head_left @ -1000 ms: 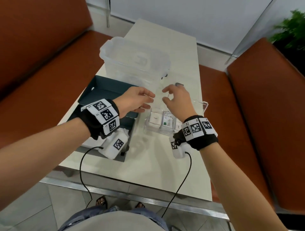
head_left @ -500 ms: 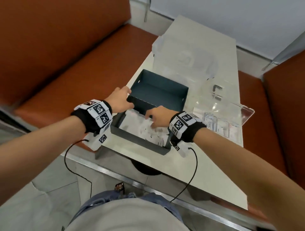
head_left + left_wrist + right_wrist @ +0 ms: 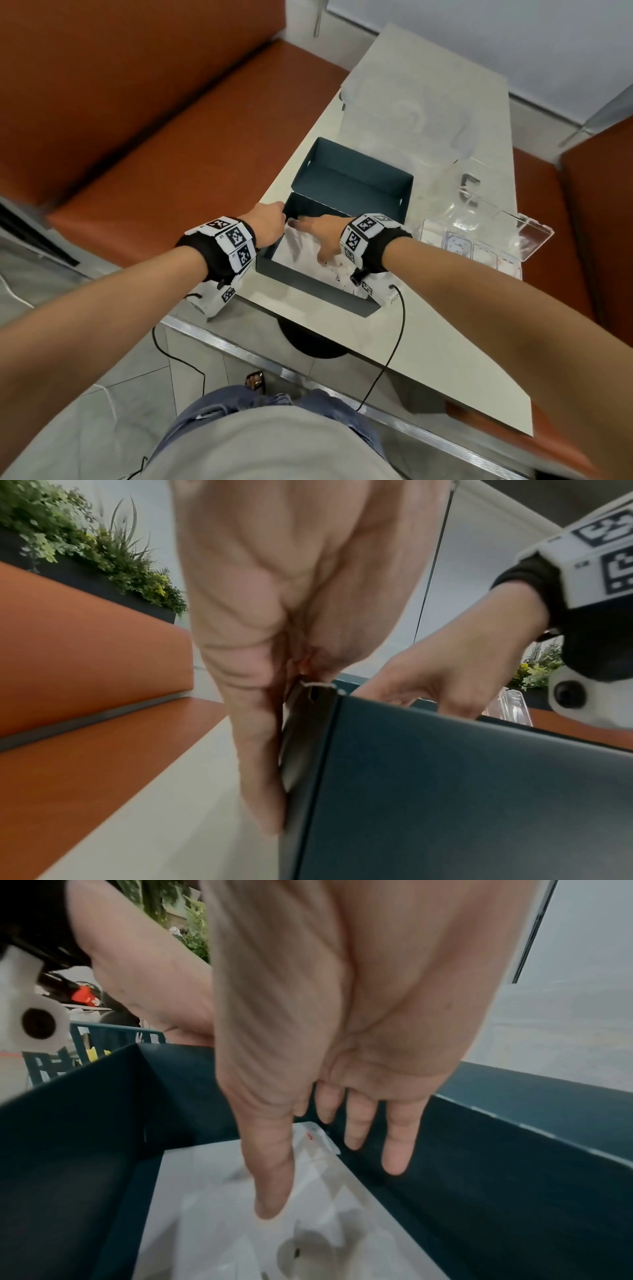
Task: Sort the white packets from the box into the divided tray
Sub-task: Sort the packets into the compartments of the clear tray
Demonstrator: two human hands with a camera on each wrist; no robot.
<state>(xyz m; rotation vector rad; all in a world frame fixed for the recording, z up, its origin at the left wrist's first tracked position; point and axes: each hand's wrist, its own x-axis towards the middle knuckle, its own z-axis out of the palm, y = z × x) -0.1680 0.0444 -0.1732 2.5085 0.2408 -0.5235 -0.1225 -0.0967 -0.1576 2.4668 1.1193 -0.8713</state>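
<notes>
Packets (image 3: 308, 263) lie flat in a loose heap on the floor of the box (image 3: 318, 291), which sits at the table's (image 3: 428, 359) near left edge, its long axis running toward the far end. The right hand (image 3: 323, 236) reaches into the box with straight, spread fingers (image 3: 274, 1177) over the packets, holding nothing. The left hand (image 3: 269, 222) grips the box's left wall, thumb outside. The tray (image 3: 527, 236) sits near the right edge.
</notes>
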